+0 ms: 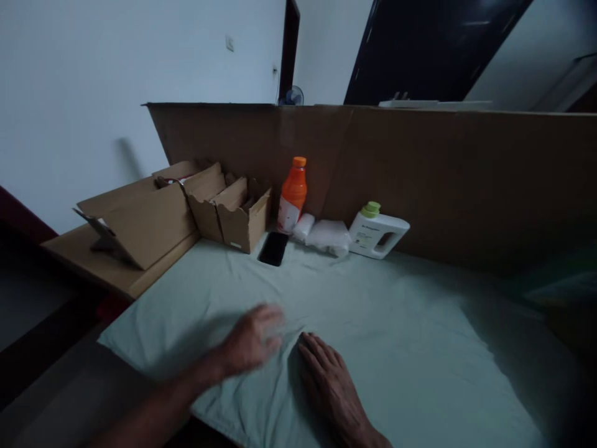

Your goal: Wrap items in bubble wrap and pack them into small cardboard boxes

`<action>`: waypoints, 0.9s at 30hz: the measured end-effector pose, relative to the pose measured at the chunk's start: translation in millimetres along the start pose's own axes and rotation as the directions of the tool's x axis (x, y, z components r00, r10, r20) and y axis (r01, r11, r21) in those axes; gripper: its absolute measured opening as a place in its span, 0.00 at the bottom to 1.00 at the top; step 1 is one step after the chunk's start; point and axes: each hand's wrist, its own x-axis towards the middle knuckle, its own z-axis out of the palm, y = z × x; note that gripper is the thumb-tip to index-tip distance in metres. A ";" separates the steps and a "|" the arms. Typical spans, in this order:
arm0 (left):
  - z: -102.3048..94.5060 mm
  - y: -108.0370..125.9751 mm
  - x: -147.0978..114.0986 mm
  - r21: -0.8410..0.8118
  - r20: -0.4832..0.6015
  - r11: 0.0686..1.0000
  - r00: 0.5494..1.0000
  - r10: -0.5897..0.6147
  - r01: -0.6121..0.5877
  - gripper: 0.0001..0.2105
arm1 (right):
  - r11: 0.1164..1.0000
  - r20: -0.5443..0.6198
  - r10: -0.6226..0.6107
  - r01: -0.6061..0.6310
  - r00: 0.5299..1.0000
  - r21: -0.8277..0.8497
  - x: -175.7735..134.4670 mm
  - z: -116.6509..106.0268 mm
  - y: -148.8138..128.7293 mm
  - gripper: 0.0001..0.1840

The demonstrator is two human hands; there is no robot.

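Observation:
My left hand (254, 339) is smeared by motion above the pale green cloth (392, 330), its thumb apart from its stretched fingers and nothing visible in it. Flat on the cloth lies my right hand (329, 379), fingers extended and holding nothing. Beyond both hands, a black phone (273, 249) rests on the cloth. Behind the phone stands an orange bottle (293, 193) with an orange cap. A clear plastic-wrapped white bundle (329, 235) lies to its right, beside a tilted white jug (377, 233) with a green cap and a handle.
Cardboard boxes with dividers (233, 211) stand at the back left, beside an open cardboard box (149, 218) on a wooden surface (140, 283). A tall cardboard panel (443, 168) runs along the back. A small fan (295, 96) shows beyond it.

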 end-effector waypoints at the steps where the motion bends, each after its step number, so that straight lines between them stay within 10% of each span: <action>1: -23.0 -11.9 20.5 0.090 -0.199 0.994 0.979 -0.047 0.066 0.18 | 1.000 0.013 0.001 -0.001 1.000 0.013 8.3 1.0 -3.7 0.24; 5: -90.7 -55.7 111.7 0.277 -0.603 0.934 0.798 -0.015 0.227 0.25 | 0.999 0.062 0.032 -0.033 0.998 0.017 21.5 -3.5 -10.5 0.23; 13: -116.2 -83.2 178.2 0.336 -0.635 0.920 0.770 0.063 0.202 0.05 | 0.999 0.068 0.047 -0.048 0.997 0.012 18.3 -8.1 -11.0 0.22; 19: -126.5 -72.4 135.3 0.365 -0.701 0.907 0.703 0.121 0.208 0.07 | 0.999 0.053 0.048 -0.049 0.997 0.019 17.2 -2.7 -6.5 0.21; 27: -119.6 -34.4 -4.4 0.410 -0.690 0.910 0.674 0.263 0.064 0.03 | 0.994 0.014 0.035 -0.037 0.999 0.104 16.7 0.0 -4.4 0.21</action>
